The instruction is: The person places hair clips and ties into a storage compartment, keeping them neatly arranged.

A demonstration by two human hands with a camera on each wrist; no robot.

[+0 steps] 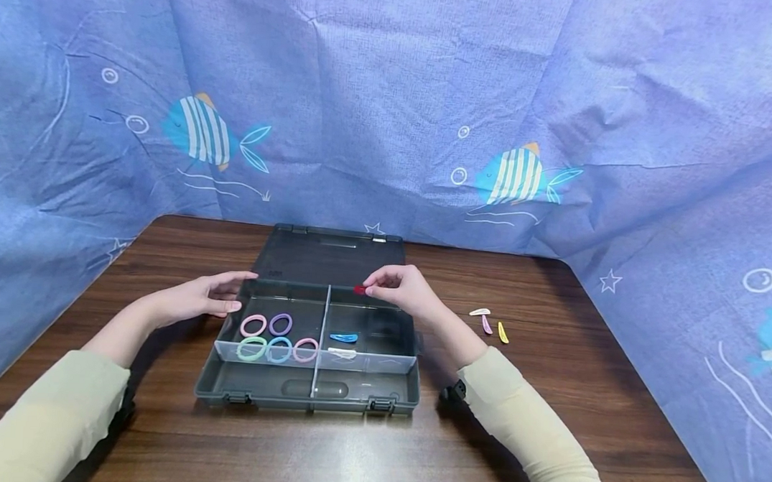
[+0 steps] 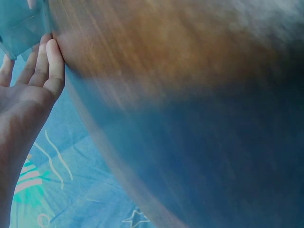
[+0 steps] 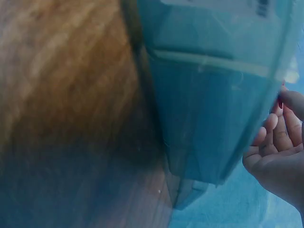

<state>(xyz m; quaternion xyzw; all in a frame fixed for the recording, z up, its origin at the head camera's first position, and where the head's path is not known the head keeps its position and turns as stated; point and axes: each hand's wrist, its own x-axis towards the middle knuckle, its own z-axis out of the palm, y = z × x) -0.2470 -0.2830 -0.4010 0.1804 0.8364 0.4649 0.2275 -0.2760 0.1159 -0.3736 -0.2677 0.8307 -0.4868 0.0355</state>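
Observation:
Between thumb and fingertips my right hand (image 1: 402, 290) pinches a red hair clip (image 1: 359, 289), above the back right compartment of a grey see-through box (image 1: 260, 379). My left hand (image 1: 192, 299) is at the box's back left side, fingers loosely extended; in the left wrist view its fingertips (image 2: 55, 50) are right at the box wall. In the back left compartment lie several hair ties (image 1: 281, 325) in pink, purple, green and blue. A blue hair clip (image 1: 344, 338) and a white hair clip (image 1: 341, 353) lie in the back right compartment.
The box lid (image 1: 333, 257) lies folded back behind it. Right of my right forearm, a white clip (image 1: 479, 312), a purple clip (image 1: 486, 324) and a yellow clip (image 1: 503, 332) lie on the wooden table (image 1: 579, 415). A blue fish-print cloth (image 1: 391, 112) hangs behind.

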